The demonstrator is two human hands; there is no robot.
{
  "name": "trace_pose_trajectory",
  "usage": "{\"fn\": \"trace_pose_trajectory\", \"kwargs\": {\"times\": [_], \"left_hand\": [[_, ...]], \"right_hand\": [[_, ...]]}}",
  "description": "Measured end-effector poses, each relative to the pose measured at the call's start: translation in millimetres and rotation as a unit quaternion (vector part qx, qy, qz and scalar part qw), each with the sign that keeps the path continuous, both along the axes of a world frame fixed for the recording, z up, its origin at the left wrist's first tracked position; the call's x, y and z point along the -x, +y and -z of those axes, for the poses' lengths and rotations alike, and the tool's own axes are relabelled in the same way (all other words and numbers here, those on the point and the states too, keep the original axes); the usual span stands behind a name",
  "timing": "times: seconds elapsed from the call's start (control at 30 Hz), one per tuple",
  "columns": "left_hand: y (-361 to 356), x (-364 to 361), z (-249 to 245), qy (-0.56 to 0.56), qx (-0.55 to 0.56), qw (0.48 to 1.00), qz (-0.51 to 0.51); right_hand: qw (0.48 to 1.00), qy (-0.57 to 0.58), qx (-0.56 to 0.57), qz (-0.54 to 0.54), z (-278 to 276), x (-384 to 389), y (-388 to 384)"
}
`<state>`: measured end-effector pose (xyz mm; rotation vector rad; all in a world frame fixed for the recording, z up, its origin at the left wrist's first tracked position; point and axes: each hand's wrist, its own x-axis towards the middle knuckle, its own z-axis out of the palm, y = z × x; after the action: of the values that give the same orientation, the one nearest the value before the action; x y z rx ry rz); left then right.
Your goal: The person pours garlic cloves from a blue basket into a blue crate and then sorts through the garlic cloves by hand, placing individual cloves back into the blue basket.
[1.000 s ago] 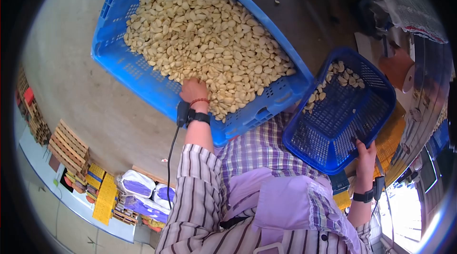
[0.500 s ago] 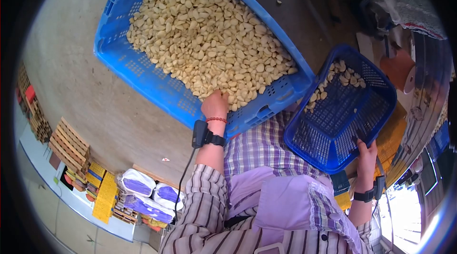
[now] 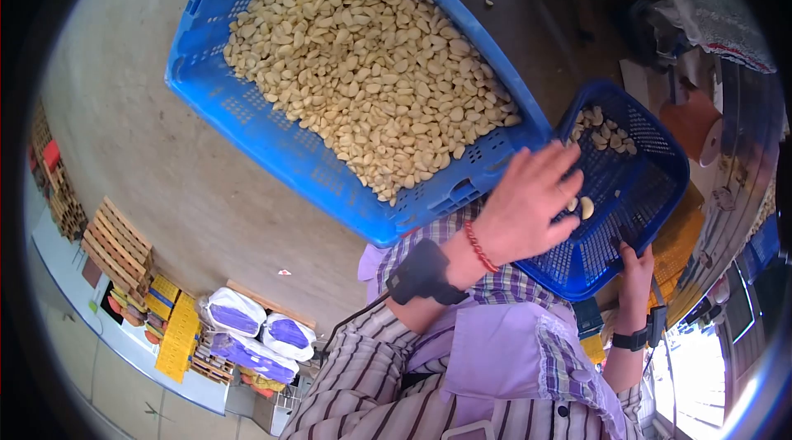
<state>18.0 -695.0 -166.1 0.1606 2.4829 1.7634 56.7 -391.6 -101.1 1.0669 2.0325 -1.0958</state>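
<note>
Swings left hand point(image 3: 532, 201) from the crate's point(image 3: 239, 114) heap point(image 3: 371, 69) to over the basket point(image 3: 639, 188), fingers spread loose, with pieces point(image 3: 586, 207) just beside them; seems to add to the few inside. Grasps basket's edge with right hand point(image 3: 636, 268).

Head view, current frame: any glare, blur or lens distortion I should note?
Head view: washed-out glare in the bright patch at lower right; head view: left hand slightly soft, pale pieces in the crate fairly crisp; head view: dark corners and fisheye-like bowing.
</note>
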Motion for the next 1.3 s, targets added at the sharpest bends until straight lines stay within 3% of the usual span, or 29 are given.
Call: {"fn": "trace_pose_trajectory", "kwargs": {"times": [0.07,0.1,0.13,0.2,0.27,0.3,0.37,0.43,0.5,0.57,0.63,0.77,0.83,0.9,0.97,1.0,1.07,1.13,1.3], "left_hand": [[-20,-4,22,-0.043,0.006,0.990,-0.132],[-41,-15,43,-0.159,0.016,0.964,-0.210],[-67,-18,67,-0.160,0.075,0.922,-0.346],[-139,-60,148,-0.303,0.111,0.820,-0.473],[-190,-101,218,-0.401,0.274,0.745,-0.458],[-184,-89,222,-0.401,0.275,0.744,-0.458],[-150,-57,222,-0.387,0.279,0.692,-0.542],[-115,-39,225,-0.315,0.297,0.739,-0.516],[-81,-27,198,-0.266,0.320,0.813,-0.408],[-63,-37,179,-0.201,0.264,0.908,-0.255],[-46,-53,143,-0.132,0.235,0.949,-0.163],[-55,-85,100,-0.154,0.257,0.952,-0.060],[-79,-97,80,-0.276,0.160,0.947,0.017],[-106,-96,63,-0.388,0.087,0.918,0.013],[-136,-103,74,-0.432,0.119,0.894,0.032],[-147,-117,95,-0.413,0.219,0.884,-0.001],[-170,-96,99,-0.364,0.292,0.871,-0.155],[-194,-97,129,-0.329,0.297,0.855,-0.270],[-218,-79,161,-0.345,0.262,0.813,-0.389]], "right_hand": [[1.000,0.000,-0.010,0.000,1,-2,1],[1.000,-0.001,-0.017,0.000,1,-3,1],[1.000,-0.002,-0.017,0.001,0,-4,1],[0.999,-0.004,-0.029,-0.017,1,-2,0],[1.000,-0.006,-0.029,-0.007,-1,4,-5],[1.000,-0.009,-0.030,0.003,-1,6,-8],[0.999,-0.009,-0.040,-0.015,5,2,5],[0.998,-0.012,-0.049,-0.039,5,2,4],[0.997,-0.029,-0.072,-0.023,2,10,-7],[0.996,-0.039,-0.071,-0.027,-2,10,-6],[0.996,-0.041,-0.072,-0.029,-3,15,-9],[0.994,-0.048,-0.095,-0.038,-9,18,-20],[0.992,-0.053,-0.108,-0.035,-10,18,-20],[0.995,-0.045,-0.083,-0.038,-10,19,-19],[0.994,-0.051,-0.085,-0.037,-10,22,-21],[0.994,-0.055,-0.085,-0.036,-10,23,-21],[0.995,-0.050,-0.075,-0.035,-7,19,-14],[0.996,-0.045,-0.067,-0.035,-7,17,-11],[0.996,-0.044,-0.074,-0.039,-6,13,-8]]}}
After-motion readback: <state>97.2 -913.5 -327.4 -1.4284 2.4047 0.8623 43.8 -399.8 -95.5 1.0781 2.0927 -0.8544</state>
